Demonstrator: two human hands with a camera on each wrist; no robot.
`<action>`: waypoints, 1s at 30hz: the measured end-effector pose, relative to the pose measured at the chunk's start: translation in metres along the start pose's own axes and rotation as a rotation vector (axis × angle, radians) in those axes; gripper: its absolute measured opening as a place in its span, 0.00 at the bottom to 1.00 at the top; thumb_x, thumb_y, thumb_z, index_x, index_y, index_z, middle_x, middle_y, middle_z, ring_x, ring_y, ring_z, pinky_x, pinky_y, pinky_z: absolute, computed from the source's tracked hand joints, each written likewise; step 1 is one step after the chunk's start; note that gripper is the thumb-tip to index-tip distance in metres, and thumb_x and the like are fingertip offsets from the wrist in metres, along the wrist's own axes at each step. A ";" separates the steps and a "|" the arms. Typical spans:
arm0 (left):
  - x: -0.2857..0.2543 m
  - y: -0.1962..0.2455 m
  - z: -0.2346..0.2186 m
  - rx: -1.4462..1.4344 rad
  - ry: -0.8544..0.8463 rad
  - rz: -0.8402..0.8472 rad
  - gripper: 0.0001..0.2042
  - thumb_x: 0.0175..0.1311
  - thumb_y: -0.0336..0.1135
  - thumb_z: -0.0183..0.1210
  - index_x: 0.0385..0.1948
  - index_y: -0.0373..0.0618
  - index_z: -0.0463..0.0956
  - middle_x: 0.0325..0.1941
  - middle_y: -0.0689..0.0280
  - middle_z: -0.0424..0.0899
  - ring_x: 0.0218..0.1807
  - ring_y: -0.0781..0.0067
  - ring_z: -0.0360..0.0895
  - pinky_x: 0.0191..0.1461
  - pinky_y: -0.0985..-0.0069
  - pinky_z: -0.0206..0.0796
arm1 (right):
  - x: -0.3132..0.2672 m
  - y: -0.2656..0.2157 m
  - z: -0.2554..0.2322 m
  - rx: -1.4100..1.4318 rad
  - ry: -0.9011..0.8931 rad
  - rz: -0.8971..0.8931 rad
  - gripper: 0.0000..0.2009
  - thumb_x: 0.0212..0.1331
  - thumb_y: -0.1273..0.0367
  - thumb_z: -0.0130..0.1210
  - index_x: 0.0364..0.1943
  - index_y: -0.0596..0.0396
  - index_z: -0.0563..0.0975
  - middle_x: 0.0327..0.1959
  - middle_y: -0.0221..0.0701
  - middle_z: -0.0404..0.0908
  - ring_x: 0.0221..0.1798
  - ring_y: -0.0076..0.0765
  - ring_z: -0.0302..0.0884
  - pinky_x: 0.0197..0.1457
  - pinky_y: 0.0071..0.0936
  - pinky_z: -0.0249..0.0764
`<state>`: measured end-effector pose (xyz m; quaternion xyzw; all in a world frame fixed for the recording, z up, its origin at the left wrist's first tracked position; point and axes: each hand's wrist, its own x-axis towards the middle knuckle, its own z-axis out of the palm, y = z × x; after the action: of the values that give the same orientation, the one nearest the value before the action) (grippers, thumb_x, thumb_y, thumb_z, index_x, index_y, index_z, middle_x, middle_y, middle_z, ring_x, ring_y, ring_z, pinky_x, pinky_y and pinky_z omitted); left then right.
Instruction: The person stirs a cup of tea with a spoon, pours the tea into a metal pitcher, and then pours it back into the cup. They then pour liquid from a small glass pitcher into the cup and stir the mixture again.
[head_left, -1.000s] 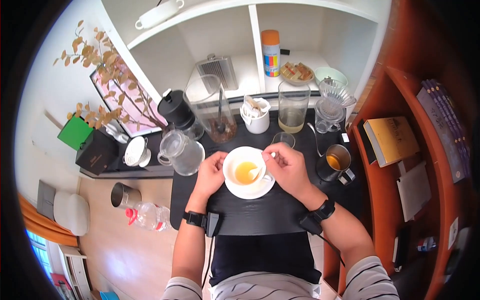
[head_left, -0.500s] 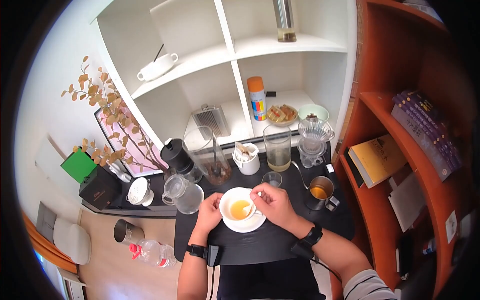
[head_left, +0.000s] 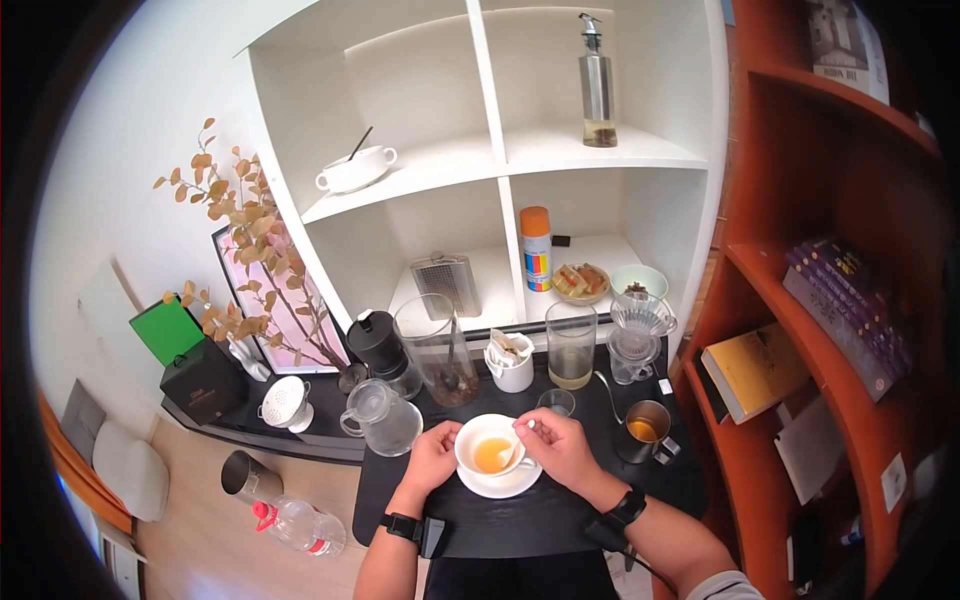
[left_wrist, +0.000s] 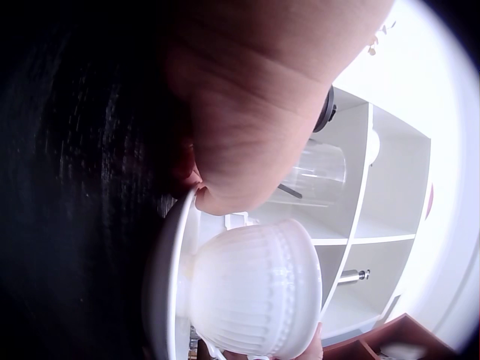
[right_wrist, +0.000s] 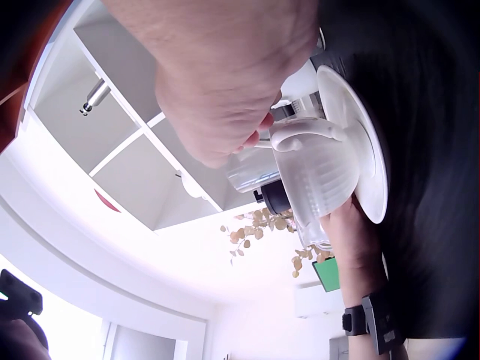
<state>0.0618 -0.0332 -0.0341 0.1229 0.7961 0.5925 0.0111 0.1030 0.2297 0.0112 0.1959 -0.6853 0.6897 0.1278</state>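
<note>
A white ribbed teacup (head_left: 470, 466) with amber liquid stands on a white saucer (head_left: 500, 491) at the front of the black table. My left hand (head_left: 434, 458) pinches the saucer's left rim; its thumb lies over the edge in the left wrist view, where the ribbed cup (left_wrist: 255, 292) shows from the side. With thumb and fingers my right hand (head_left: 560, 452) pinches the handle of a white spoon (head_left: 509, 459), whose bowl dips in the liquid. The cup's own handle (right_wrist: 307, 129) points toward the right hand.
Behind the cup stand a lidded glass jug (head_left: 388, 420), a tall glass jar (head_left: 440, 360), a white mug (head_left: 512, 372), a glass with pale liquid (head_left: 572, 350) and a small glass (head_left: 556, 402). A steel pitcher (head_left: 640, 440) is at the right, beside the wooden shelf (head_left: 745, 400).
The head view has tilted upward, bringing more of the white shelf into sight. Both hands keep their holds on the saucer and the spoon, with little visible movement.
</note>
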 end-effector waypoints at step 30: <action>-0.001 0.010 -0.003 0.130 0.005 -0.013 0.10 0.65 0.27 0.66 0.47 0.40 0.86 0.33 0.74 0.87 0.31 0.88 0.78 0.38 0.82 0.72 | 0.002 -0.002 -0.006 0.038 -0.040 0.031 0.08 0.77 0.70 0.60 0.46 0.62 0.85 0.32 0.23 0.85 0.33 0.11 0.77 0.36 0.16 0.71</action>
<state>0.0641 -0.0332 -0.0242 0.1170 0.8336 0.5398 0.0049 0.1015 0.2358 0.0141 0.2014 -0.6773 0.7006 0.0994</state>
